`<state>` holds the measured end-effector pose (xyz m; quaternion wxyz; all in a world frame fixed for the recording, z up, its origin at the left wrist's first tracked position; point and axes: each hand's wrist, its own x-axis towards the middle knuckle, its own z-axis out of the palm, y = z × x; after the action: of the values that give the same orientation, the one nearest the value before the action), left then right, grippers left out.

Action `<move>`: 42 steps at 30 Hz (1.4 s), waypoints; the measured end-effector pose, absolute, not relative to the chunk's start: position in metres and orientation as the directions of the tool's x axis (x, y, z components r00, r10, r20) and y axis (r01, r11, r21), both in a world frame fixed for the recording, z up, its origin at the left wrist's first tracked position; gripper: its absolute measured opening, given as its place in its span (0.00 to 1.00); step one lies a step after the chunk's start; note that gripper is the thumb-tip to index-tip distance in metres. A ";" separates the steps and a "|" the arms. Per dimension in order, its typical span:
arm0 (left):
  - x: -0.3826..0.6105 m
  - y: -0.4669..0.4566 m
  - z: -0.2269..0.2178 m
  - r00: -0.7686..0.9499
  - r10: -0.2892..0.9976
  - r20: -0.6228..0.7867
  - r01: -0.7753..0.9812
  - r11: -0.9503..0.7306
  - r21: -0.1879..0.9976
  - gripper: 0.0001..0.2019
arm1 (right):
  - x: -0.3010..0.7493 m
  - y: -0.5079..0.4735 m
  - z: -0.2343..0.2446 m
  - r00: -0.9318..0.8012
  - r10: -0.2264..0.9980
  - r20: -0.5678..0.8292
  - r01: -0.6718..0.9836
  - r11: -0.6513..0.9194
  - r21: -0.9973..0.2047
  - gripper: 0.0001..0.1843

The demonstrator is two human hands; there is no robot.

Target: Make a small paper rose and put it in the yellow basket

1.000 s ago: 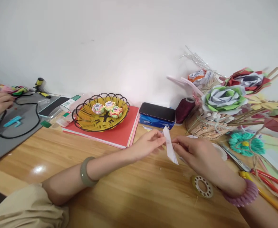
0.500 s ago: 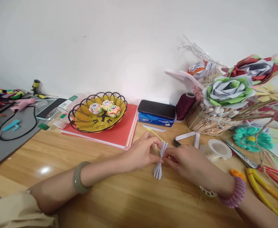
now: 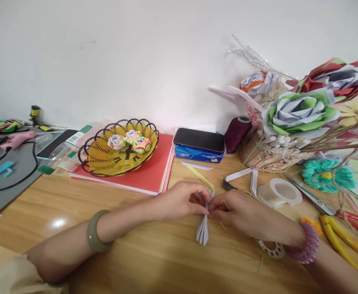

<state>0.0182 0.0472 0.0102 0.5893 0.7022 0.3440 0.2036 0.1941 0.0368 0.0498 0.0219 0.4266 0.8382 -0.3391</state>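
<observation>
My left hand and my right hand meet over the wooden table and both pinch a small stack of folded white paper strips. The strips fan downward below my fingers and their lower ends rest near the table top. My left wrist wears a green bangle. A pink bead bracelet sits on my right wrist. Loose white strips and a yellow strip lie just beyond my hands.
A yellow wire basket with three paper roses stands on red card sheets. A phone lies on a blue tissue pack. At right: a maroon thread spool, a wire reel, a paper flower bouquet, scissors. A grey mat at left.
The folded paper went from held upright above the table to gathered at its middle and lowered, its ends fanning down. My view shifted down. Another person's hand at far left is gone.
</observation>
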 end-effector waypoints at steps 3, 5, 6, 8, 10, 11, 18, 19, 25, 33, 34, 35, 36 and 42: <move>0.022 0.046 0.015 0.677 0.731 -0.084 0.386 -0.255 0.887 0.07 | 0.195 0.037 0.048 -0.632 0.698 -0.337 0.726 0.381 -0.572 0.15; 0.025 0.045 0.020 0.678 0.732 -0.062 0.492 -0.390 0.778 0.06 | 0.195 0.037 0.048 -0.626 0.694 -0.355 0.730 0.362 -0.580 0.15; 0.026 0.045 0.023 0.679 0.731 -0.060 0.532 -0.435 0.727 0.06 | 0.195 0.037 0.048 -0.625 0.691 -0.364 0.730 0.350 -0.587 0.15; 0.029 0.043 0.027 0.687 0.724 -0.065 0.587 -0.500 0.637 0.04 | 0.197 0.037 0.049 -0.632 0.679 -0.374 0.717 0.331 -0.613 0.15; 0.030 0.041 0.030 0.692 0.719 -0.071 0.614 -0.533 0.582 0.03 | 0.199 0.038 0.051 -0.648 0.658 -0.385 0.698 0.311 -0.645 0.14; 0.031 0.040 0.031 0.694 0.716 -0.073 0.619 -0.542 0.568 0.03 | 0.201 0.038 0.051 -0.653 0.645 -0.396 0.693 0.298 -0.657 0.14; 0.029 0.041 0.032 0.701 0.706 -0.099 0.604 -0.513 0.610 0.03 | 0.207 0.038 0.050 -0.667 0.627 -0.403 0.694 0.325 -0.643 0.14; 0.029 0.042 0.031 0.703 0.703 -0.106 0.598 -0.503 0.624 0.02 | 0.207 0.037 0.050 -0.667 0.637 -0.386 0.694 0.343 -0.633 0.14; 0.029 0.043 0.026 0.711 0.702 -0.046 0.554 -0.519 0.651 0.05 | 0.204 0.034 0.049 -0.666 0.689 -0.287 0.702 0.449 -0.552 0.12; 0.025 0.045 0.028 0.662 0.744 -0.086 0.527 -0.381 0.760 0.06 | 0.202 0.035 0.055 -0.615 0.711 -0.342 0.740 0.370 -0.561 0.16; 0.025 0.045 0.027 0.658 0.748 -0.089 0.513 -0.359 0.780 0.06 | 0.202 0.036 0.055 -0.628 0.693 -0.354 0.727 0.361 -0.584 0.17; 0.025 0.045 0.025 0.650 0.755 -0.090 0.495 -0.330 0.804 0.05 | 0.203 0.036 0.055 -0.637 0.683 -0.358 0.717 0.354 -0.600 0.17; 0.024 0.044 0.023 0.637 0.765 -0.092 0.472 -0.293 0.831 0.05 | 0.203 0.036 0.055 -0.642 0.677 -0.360 0.710 0.349 -0.612 0.17; 0.025 0.038 0.009 0.523 0.836 -0.166 0.342 -0.027 0.939 0.01 | 0.203 0.032 0.053 -0.638 0.692 -0.339 0.707 0.351 -0.614 0.19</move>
<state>0.0251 0.0381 0.0085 0.5467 0.6800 0.4331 0.2259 0.2031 0.0324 0.0535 0.0100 0.4255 0.8218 -0.3788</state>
